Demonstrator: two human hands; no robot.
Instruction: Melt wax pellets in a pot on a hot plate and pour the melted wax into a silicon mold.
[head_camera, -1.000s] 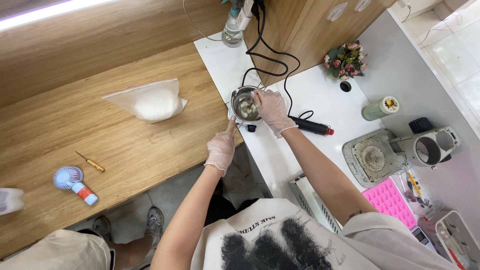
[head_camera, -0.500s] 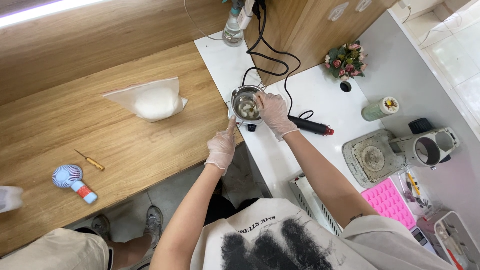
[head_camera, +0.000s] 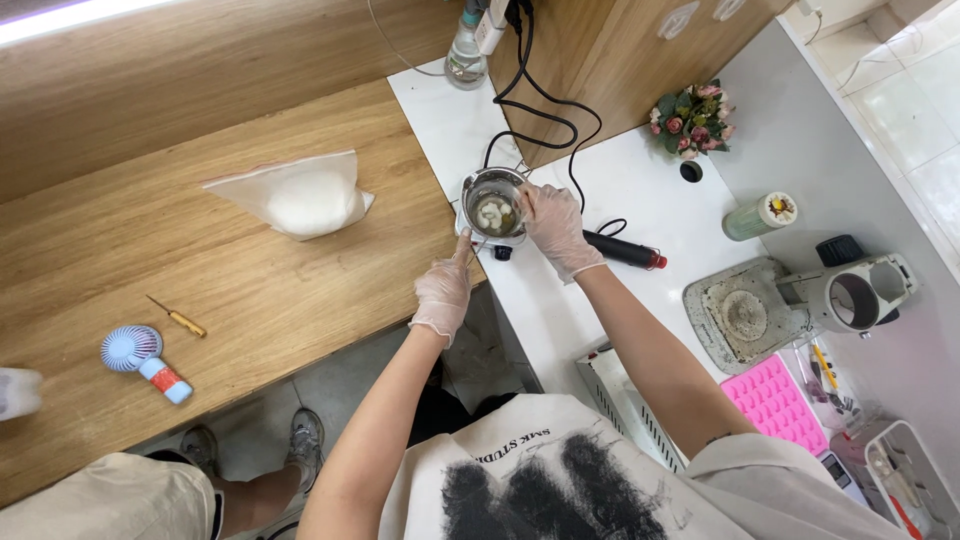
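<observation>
Metal pot (head_camera: 493, 208) sits on a small heater base at the near-left corner of the white counter (head_camera: 640, 190), right where it meets the wooden table (head_camera: 200, 270); pale lumps sit in its bottom. Far left on the table: a small handheld fan (head_camera: 140, 356), a little yellow-handled pick (head_camera: 178, 319), further along a white bag of powder (head_camera: 297, 196), all well apart from your hands. Your left hand (head_camera: 442, 291), gloved, is at the pot's near edge, fingers reaching up to the rim or handle; can't tell if they pinch it or just brace it. Keep that hand low and steady so the pot doesn't slide off the base. Your right hand (head_camera: 553, 224), gloved, rests at the pot's right rim with fingers curled in over the opening, seemingly closed on a thin stirrer, but the tool is too small to make out. Work the lumps with short, slow strokes, stay off the wall, and watch the black cable (head_camera: 545, 112) looping just behind the pot. A black rod-shaped tool (head_camera: 622, 251) lies just right of your wrist; don't knock it. Further right: flowers (head_camera: 690, 121), a green bottle (head_camera: 760, 216), a pink mould (head_camera: 782, 403).
</observation>
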